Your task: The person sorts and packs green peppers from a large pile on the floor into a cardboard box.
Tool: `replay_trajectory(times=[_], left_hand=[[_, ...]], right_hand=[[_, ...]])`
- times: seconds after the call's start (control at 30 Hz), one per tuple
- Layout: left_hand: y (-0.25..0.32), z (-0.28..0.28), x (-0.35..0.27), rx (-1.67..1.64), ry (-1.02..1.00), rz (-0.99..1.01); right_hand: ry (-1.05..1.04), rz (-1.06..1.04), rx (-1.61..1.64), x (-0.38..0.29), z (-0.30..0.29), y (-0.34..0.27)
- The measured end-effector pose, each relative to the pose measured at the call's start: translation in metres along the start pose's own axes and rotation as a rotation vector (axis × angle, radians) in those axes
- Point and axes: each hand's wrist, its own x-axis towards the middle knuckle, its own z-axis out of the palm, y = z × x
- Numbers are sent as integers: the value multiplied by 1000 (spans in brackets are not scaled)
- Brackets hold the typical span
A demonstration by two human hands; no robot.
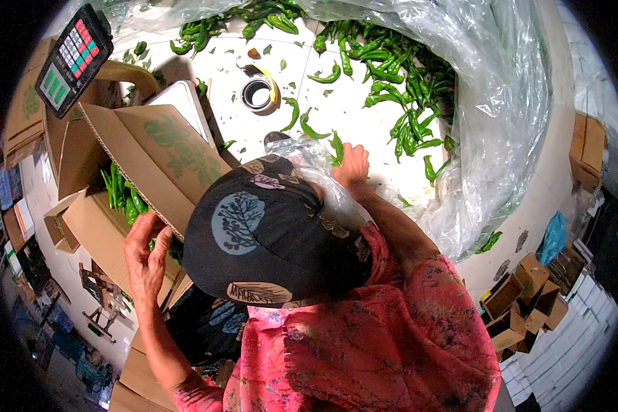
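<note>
My left hand (147, 257) is at the open cardboard box (170, 149), its thumb and fingers apart beside the flap. Long green peppers (118, 193) lie inside the box, close to the fingertips. My right hand (353, 165) reaches down to the white tiled surface with curled fingers, touching or very near a single green pepper (336, 147); whether it grips it is hidden. Two more loose peppers (311, 126) lie just beyond. A large pile of green peppers (412, 82) spreads to the right. The patterned black cap and red shirt cover the middle of the view.
A digital scale display (72, 59) stands upper left, near a white scale platform (183, 105). A tape roll (258, 95) lies on the tiles. Clear plastic sheeting (504, 103) borders the pile. Cardboard boxes (528, 298) are heaped lower right, and a small wooden stool (103, 298) stands lower left.
</note>
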Motion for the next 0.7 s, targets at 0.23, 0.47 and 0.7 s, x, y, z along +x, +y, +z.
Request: replay_trajectory(times=[0.23,0.47,0.7], left_hand=[[-1,1,-3,-12,35,8],[0,2,1,-21,22,40],[1,0,0,2,5,26]], right_hand=[[117,-387,178,22,-47,7],[111,-378,100,32,-54,18],[-163,-54,344,76,-93,-12]])
